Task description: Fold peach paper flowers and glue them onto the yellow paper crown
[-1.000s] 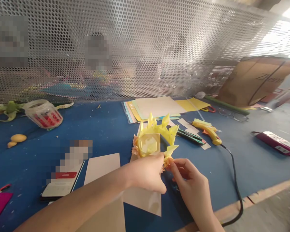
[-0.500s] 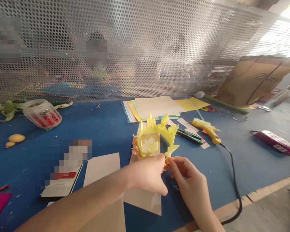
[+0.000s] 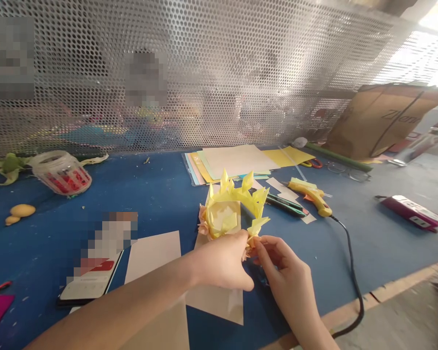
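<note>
A yellow paper crown [image 3: 253,201] with pointed tips and peach paper flowers [image 3: 203,226] along its band stands upright over sheets of paper. My left hand [image 3: 222,260] reaches across its near side, fingers closed on the band; the fingertips are partly hidden behind the hand. With thumb and fingers pinched, my right hand [image 3: 286,267] grips a small orange-peach paper flower [image 3: 253,242] at the crown's near right edge. Beneath both hands lies a beige sheet [image 3: 222,306].
A yellow glue gun [image 3: 310,194] with a black cord lies to the right, beside a green cutter [image 3: 282,204]. Stacked coloured paper [image 3: 237,160] is behind. Leftward are a phone [image 3: 91,277] and a plastic jar [image 3: 61,175]. Perforated metal mesh [image 3: 204,73] closes the back.
The view shifts slightly. Both hands keep their hold at the crown's near edge, with barely any visible movement.
</note>
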`<control>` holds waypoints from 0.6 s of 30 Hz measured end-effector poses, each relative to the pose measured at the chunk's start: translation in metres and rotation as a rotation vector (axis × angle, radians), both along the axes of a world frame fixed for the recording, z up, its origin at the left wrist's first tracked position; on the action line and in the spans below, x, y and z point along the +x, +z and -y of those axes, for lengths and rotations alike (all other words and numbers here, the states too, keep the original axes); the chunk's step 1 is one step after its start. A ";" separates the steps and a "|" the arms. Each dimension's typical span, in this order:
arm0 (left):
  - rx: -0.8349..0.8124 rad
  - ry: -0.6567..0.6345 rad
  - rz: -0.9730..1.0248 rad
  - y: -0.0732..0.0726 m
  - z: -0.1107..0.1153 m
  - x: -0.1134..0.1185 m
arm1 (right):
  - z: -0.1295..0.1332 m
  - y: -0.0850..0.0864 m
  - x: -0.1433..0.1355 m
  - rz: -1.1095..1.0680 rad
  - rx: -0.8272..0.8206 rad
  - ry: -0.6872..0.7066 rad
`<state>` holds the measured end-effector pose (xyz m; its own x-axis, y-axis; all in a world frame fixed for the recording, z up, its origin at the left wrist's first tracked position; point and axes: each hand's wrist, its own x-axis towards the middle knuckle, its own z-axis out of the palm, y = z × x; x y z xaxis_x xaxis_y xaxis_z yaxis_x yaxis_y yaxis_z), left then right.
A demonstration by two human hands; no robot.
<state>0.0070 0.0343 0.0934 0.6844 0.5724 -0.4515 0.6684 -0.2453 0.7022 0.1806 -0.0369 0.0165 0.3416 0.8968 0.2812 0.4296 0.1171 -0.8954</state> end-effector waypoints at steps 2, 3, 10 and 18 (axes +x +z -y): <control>-0.021 0.019 0.021 0.005 -0.001 -0.002 | 0.002 0.001 0.000 -0.029 0.024 -0.021; -0.037 0.027 0.035 0.008 -0.002 -0.004 | 0.003 0.001 0.000 -0.047 0.041 -0.038; -0.257 -0.005 0.215 0.036 -0.016 -0.022 | 0.019 0.004 0.010 -0.245 0.136 -0.111; -0.414 -0.017 0.381 0.029 -0.023 -0.025 | 0.021 -0.007 -0.010 -0.615 -0.013 0.089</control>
<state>-0.0182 0.0578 0.1227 0.8506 0.3874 -0.3555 0.3472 0.0939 0.9331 0.1707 -0.0575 0.0094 0.3612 0.9314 0.0462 -0.1759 0.1167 -0.9775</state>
